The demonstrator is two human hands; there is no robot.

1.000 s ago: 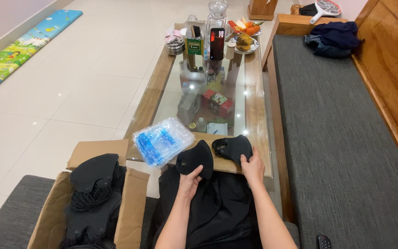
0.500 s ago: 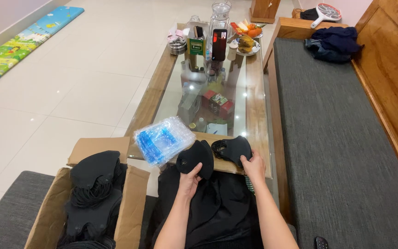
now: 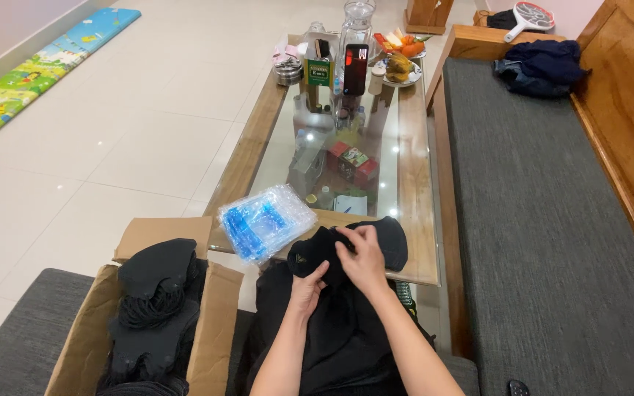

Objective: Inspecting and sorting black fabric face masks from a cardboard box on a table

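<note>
left hand point(image 3: 307, 284) grip under black cloth piece point(image 3: 346, 249) | right hand point(image 3: 365, 255) pinches top, folding | plastic bags point(image 3: 266, 220) just left on counter point(image 3: 414, 220)

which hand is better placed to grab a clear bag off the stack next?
Left, probably. The left hand sits nearer the stack of clear bags, which lies on its side of the black piece. The right hand lies over that piece, farther away.

The cardboard box point(image 3: 214, 323) is cut off below; hands hide part of the black cloth point(image 3: 317, 249).
</note>
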